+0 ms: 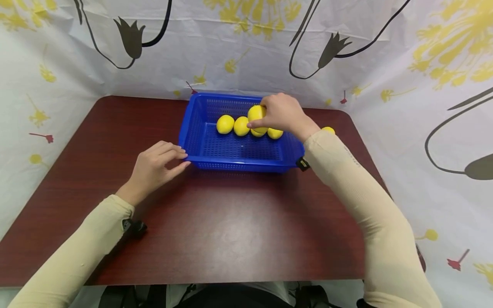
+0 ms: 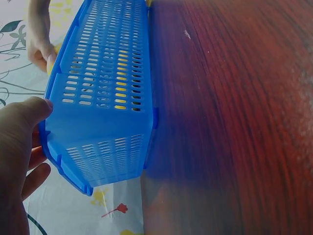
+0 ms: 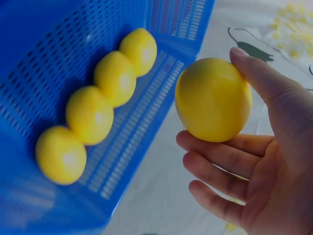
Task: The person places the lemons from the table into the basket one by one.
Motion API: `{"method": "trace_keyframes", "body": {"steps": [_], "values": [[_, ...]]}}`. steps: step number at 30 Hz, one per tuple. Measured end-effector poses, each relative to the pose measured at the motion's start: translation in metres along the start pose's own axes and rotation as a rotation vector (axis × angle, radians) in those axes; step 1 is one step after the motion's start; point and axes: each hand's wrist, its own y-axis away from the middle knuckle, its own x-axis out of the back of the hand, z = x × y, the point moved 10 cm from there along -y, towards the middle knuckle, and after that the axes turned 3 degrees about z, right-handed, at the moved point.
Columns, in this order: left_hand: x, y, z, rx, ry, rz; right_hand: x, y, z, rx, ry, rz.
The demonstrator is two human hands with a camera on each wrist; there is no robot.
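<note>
A blue plastic basket (image 1: 240,161) with slotted walls stands toward the back of the table. Inside it several yellow lemons (image 3: 61,155) lie in a row, touching one another. My right hand (image 1: 283,112) holds one more lemon (image 3: 213,100) above that row, pinched between thumb and index finger; the other fingers are spread loosely below it in the right wrist view. At the basket's front left corner my left hand (image 1: 155,164) grips the rim, its thumb (image 2: 36,110) on the edge and the fingers partly hidden behind it.
Another yellow lemon (image 1: 328,129) shows to the right of the basket, partly covered by the right forearm. The dark red-brown table (image 1: 231,231) meets patterned white sheeting (image 1: 246,55) at the back and sides.
</note>
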Motion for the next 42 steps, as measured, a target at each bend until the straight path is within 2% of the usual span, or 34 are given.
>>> {"method": "trace_keyframes", "body": {"steps": [7, 14, 20, 29, 34, 39, 42], "values": [[-0.001, 0.0, -0.001, 0.003, 0.001, -0.007, -0.015, -0.028, -0.024, -0.006, -0.033, -0.021], [-0.001, 0.001, -0.001, 0.003, -0.002, -0.001, -0.041, -0.053, -0.048, -0.016, 0.01, -0.141], [-0.002, 0.002, -0.001, 0.004, 0.004, 0.002, -0.061, -0.068, -0.07, -0.019, 0.022, -0.209], [-0.002, 0.002, -0.002, 0.014, -0.002, -0.004, -0.078, -0.079, -0.097, 0.001, 0.031, -0.287], [-0.002, 0.001, -0.002, 0.014, -0.003, -0.005, -0.086, -0.079, -0.107, -0.004, -0.02, -0.383], [-0.002, 0.001, -0.002, 0.01, 0.001, 0.002, -0.095, -0.075, -0.111, -0.055, -0.113, -0.518], [-0.002, 0.002, -0.003, 0.015, -0.005, 0.001, -0.101, -0.075, -0.112, -0.083, -0.143, -0.564]]}}
